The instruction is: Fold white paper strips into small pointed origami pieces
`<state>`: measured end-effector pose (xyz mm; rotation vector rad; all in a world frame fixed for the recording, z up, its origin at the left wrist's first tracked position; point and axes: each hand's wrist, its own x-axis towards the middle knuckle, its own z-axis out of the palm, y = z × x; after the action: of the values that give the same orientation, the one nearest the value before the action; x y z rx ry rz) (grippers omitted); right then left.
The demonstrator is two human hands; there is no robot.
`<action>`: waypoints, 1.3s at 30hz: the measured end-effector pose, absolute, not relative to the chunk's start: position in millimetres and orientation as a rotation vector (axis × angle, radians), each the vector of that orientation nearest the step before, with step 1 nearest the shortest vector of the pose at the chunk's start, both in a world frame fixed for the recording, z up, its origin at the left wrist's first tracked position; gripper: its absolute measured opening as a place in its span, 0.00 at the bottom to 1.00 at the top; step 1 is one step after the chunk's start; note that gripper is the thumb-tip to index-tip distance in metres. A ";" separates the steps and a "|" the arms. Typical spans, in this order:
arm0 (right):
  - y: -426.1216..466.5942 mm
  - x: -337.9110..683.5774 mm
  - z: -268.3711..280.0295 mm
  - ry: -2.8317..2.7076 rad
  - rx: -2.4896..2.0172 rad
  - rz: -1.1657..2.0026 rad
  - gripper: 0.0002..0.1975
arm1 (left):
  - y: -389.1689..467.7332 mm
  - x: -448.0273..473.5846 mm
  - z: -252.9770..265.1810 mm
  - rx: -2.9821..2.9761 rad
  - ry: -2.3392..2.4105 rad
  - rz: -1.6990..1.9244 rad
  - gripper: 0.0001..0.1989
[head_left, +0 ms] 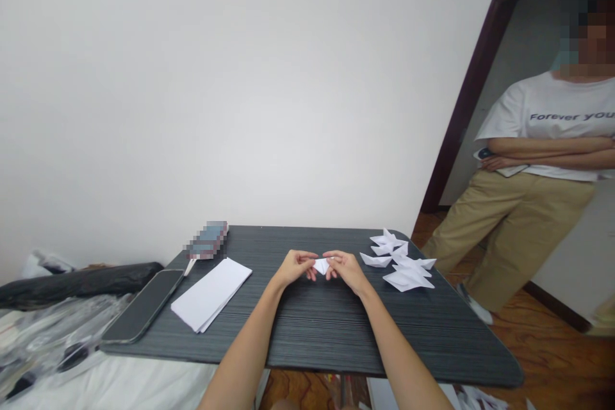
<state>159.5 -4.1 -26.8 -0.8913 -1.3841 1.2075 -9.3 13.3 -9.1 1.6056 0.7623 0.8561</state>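
Between my two hands is a small folded piece of white paper (321,265), its lower edge coming to a point. My left hand (296,266) pinches its left side between thumb and fingers. On the right side, my right hand (343,268) grips it the same way. Both hands are just above the middle of the dark table, and the fingers cover the paper's outer ends. Several folded white paper boats (408,275) lie in a cluster to the right of my right hand. A stack of white paper sheets (211,295) rests to the left.
A phone (144,306) lies at the left edge of the dark table (327,339). Behind it is a blurred-out item (207,241). Plastic-wrapped things (62,327) are heaped left of the table. A person (538,160) stands at the right with folded arms.
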 end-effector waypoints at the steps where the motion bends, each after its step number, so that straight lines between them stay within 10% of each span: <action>1: -2.7 159.1 -28.8 -1.407 -0.906 1.186 0.15 | 13.4 -9.2 -10.8 1.673 0.788 0.847 0.20; 20: -6.6 146.3 -26.4 -1.380 -0.870 1.158 0.13 | 1.1 -1.0 -9.6 2.444 1.025 0.974 0.17; 39: -5.0 145.4 -23.2 -1.380 -0.815 1.074 0.14 | 11.6 -1.6 -13.8 1.602 0.649 0.794 0.22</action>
<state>145.4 -5.0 -23.2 -0.8153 -1.3801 1.0738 -1.6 11.6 -13.8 1.6020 0.6488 0.7940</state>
